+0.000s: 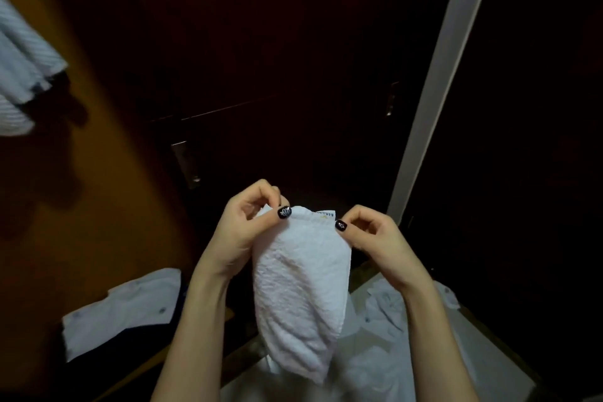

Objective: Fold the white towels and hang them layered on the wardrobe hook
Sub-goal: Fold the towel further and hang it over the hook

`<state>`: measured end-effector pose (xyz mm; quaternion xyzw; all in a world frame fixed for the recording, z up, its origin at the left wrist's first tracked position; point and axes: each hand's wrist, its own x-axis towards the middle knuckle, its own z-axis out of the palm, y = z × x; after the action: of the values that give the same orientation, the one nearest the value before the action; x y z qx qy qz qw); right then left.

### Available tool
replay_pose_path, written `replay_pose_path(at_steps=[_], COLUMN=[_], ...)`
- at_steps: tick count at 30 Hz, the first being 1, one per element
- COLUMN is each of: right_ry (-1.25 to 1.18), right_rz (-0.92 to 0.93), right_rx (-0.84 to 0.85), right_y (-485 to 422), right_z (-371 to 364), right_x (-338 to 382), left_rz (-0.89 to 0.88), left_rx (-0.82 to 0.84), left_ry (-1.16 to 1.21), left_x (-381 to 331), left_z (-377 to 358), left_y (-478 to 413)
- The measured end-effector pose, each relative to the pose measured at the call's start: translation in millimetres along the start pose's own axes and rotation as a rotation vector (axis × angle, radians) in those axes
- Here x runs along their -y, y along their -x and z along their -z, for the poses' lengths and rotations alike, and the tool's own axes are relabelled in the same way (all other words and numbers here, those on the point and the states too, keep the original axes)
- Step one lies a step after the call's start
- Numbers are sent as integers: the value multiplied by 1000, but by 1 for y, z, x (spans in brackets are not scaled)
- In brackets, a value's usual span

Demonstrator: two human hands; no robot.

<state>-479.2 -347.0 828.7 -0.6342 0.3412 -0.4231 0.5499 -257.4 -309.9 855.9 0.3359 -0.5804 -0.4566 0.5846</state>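
Note:
A white towel (298, 287), folded into a narrow strip, hangs down in front of me. My left hand (244, 225) pinches its top left corner between thumb and fingers. My right hand (372, 232) pinches the top right corner, next to a small label on the hem. More white cloth (385, 359) lies in a heap below the towel. A striped white towel (23, 75) hangs at the upper left against the orange-brown panel. No hook is visible.
Dark wardrobe doors (277, 59) fill the background, with a metal handle (187, 163) at centre left and a hinge (391, 98) further right. A pale vertical post (434, 85) runs up the right. A white garment (120, 307) lies at lower left.

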Motion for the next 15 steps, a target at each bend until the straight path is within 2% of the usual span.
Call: replay_pose_path(at_steps=[3,6,9,15], right_ry=[49,157,254,290], right_rz=[0,35,140,262], right_rx=[86,-23,-150,-205], right_y=[-5,-14,-25,-31], right_z=[-50,-107,-163,-251], right_x=[9,10,14,23], left_rz=[-10,-1,-28,6], left_rx=[-49,-122,-236,-238], left_ry=[41,-5,-182,-451], left_x=[-15,-33,-52,-90], left_z=[43,90,139,218], left_y=[25,47,67,111])
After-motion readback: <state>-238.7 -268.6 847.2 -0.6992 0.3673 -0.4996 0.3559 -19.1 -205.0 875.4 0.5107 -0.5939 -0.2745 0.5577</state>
